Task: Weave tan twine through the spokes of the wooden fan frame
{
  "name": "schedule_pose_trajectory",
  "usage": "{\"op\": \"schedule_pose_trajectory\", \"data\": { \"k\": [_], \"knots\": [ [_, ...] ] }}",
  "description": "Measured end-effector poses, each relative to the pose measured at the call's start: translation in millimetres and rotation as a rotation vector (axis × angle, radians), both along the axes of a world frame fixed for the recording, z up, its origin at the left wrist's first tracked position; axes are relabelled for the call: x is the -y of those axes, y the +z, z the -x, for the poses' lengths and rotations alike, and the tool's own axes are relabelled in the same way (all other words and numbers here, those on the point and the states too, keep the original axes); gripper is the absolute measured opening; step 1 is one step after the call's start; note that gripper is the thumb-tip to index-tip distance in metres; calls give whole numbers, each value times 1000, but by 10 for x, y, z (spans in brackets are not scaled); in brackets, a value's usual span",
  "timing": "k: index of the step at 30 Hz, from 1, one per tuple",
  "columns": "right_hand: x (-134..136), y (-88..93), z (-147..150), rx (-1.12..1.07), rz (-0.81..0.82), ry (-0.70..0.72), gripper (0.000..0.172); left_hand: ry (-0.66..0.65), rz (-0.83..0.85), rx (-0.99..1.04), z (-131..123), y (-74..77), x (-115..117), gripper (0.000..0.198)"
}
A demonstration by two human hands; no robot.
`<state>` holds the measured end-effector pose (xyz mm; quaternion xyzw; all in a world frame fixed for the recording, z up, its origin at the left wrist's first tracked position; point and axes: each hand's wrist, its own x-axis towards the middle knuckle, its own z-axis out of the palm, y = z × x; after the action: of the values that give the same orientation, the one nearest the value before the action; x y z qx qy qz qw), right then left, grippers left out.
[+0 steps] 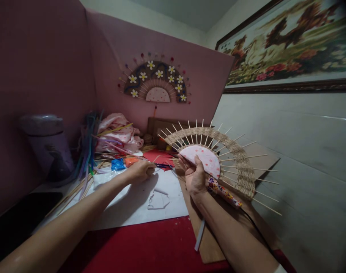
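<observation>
My right hand (194, 176) grips a half-made fan (235, 161) by its pink dotted half-disc, holding it upright over the table. Woven straw-coloured cord rings the disc and thin wooden skewers stick out all round. Just below the hand lies a patterned glue gun (222, 191) with a black cord. My left hand (140, 170) reaches forward to the left, fingers curled closed near a thin stick (156, 158) and blue-handled scissors (163, 165); what it holds is hidden.
A white sheet (139, 204) covers part of the red table (150, 246); a brown board (209, 242) lies on the right. Skewers, coloured strips, a blue bag and pink cloth (120, 132) pile at back left beside a grey jar (46, 146). A finished flowered fan (156, 81) hangs on the pink wall.
</observation>
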<state>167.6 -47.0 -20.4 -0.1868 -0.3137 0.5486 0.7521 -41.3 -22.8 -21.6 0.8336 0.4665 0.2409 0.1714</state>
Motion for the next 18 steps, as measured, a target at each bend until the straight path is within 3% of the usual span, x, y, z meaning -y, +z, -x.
{"op": "schedule_pose_trajectory", "data": {
  "k": [3,5,8,12,18],
  "knots": [
    [3,-2,0,-2,2,3,26,41,229,309,25,7,-26,42],
    [9,0,2,-6,8,1,27,37,292,375,48,5,-53,40],
    [20,2,9,-7,6,-1,27,5,187,337,76,-79,-86,29],
    [31,-2,20,-4,-5,-12,28,49,161,410,86,-211,-75,31],
    [41,-9,27,10,3,-3,27,-84,-12,283,50,-135,26,24]
  ]
}}
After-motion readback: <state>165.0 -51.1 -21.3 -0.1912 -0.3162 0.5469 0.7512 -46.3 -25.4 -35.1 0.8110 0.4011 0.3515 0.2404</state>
